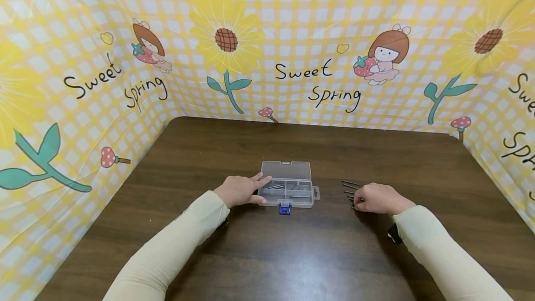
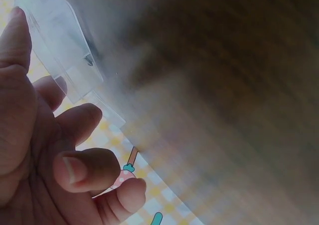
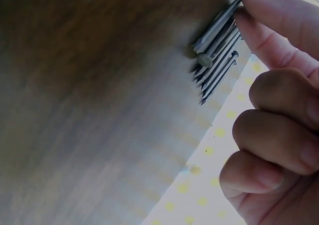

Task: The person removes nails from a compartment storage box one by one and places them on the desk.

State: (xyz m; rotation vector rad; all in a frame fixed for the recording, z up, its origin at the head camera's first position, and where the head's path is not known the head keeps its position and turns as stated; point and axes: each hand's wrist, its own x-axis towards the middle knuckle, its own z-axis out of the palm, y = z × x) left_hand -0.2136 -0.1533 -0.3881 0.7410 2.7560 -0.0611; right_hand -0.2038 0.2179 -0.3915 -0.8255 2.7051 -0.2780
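A clear plastic compartment box (image 1: 299,204) stands on the table with its lid (image 1: 286,170) tipped back and a blue latch (image 1: 284,209) at its front. Several nails lie in its compartments. My left hand (image 1: 239,190) rests at the box's left end, thumb along the front corner and a straight index finger across the back corner. To the right of the box lies a loose group of nails (image 1: 350,192). My right hand (image 1: 378,198) is over them, its thumb and index finger pinching one nail (image 3: 219,20) by the head end. The other fingers are curled into the palm.
The brown wooden table (image 1: 267,259) reaches back to a yellow checked cloth (image 1: 292,22) that hangs behind it and along both sides. A hanging tab (image 1: 316,193) juts from the box's right end.
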